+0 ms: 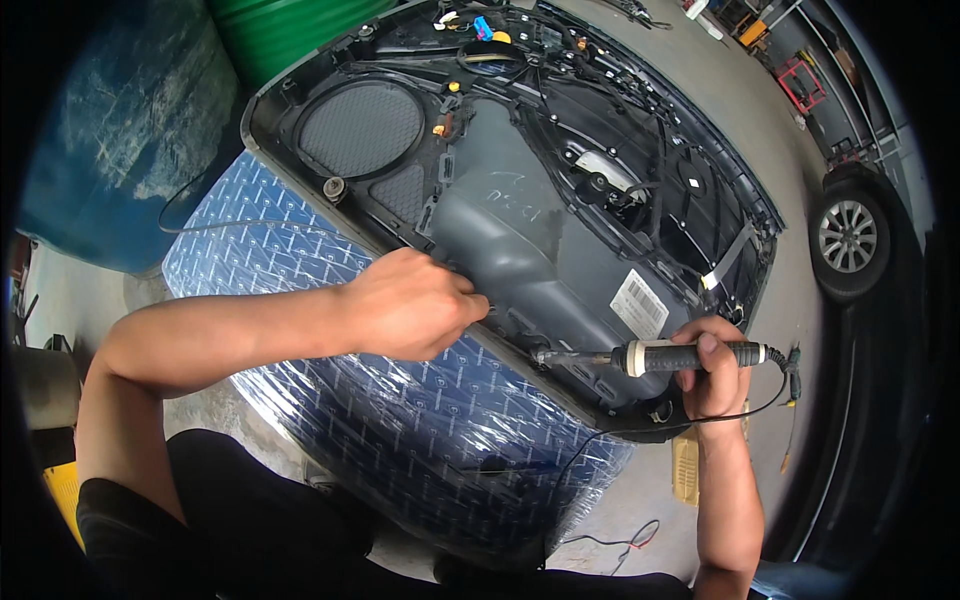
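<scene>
My right hand (715, 370) is wrapped round the handle of a soldering iron (645, 358), which lies almost level. Its metal shaft points left, and the tip meets or hovers just over the lower edge of a dark car door panel (500, 235); contact is hard to judge. A black cord runs from the handle's right end. Farther left, my left hand (410, 305) is closed, fingertips pressed together at the same edge of the panel. Anything inside that pinch is hidden. The panel lies with its inner side up, showing wiring, clips and a white label (639, 305).
Beneath the panel is a stand wrapped in blue printed sheet and clear film (420, 420). A blue drum (130, 140) and a green drum (290, 35) stand at the far left. To the right is a dark car with a silver wheel (850, 240). The black cord (620, 432) crosses the wrapped front.
</scene>
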A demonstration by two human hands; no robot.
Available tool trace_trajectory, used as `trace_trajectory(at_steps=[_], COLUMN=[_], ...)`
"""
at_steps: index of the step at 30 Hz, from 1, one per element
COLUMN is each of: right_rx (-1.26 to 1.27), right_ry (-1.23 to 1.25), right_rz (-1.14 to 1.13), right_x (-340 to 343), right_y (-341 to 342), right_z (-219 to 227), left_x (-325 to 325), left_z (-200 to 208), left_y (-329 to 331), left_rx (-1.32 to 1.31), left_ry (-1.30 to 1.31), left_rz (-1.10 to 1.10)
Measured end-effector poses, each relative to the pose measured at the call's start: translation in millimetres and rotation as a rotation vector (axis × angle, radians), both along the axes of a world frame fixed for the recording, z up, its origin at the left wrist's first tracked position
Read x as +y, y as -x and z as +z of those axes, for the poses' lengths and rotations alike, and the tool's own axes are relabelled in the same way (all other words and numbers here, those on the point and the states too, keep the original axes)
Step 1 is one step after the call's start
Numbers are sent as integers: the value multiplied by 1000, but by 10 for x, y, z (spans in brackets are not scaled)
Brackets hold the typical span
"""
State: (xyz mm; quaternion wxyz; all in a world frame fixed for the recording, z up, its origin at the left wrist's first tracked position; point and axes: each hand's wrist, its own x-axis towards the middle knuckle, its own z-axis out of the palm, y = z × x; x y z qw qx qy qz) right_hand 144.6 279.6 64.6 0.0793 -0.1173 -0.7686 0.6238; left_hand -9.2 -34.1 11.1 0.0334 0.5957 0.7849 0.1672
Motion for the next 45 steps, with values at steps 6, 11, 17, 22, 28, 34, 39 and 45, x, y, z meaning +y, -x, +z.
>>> trace_trajectory(at_steps=[6, 11, 17, 22, 28, 34, 39, 45], right_rx=[-25, 44, 42, 9, -47, -100, -97, -106], right_ry=[-40, 3, 46, 46, 103, 187, 153, 157], right_rz=[-18, -63, -25, -51, -61, -84, -78, -99], right_x=[-89, 48, 200, 140, 49, 25, 34, 5], right_y=[32, 12, -67, -94, -37, -6, -3, 10], right_z=[18, 36, 50, -14, -8, -32, -72, -101], left_x=[-15, 12, 121, 125, 151, 174, 176, 171], left_z=[-15, -55, -121, -164, -157, -130, -172, -166], left_y=[-12, -28, -13, -5, 13, 28, 52, 45], left_rx=[10, 59, 33, -23, -38, -46, -63, -70], left_ry=[-56, -185, -183, -174, -124, -131, -183, -192], left_rz=[-2, -58, -63, -42, -38, -60, -86, -81])
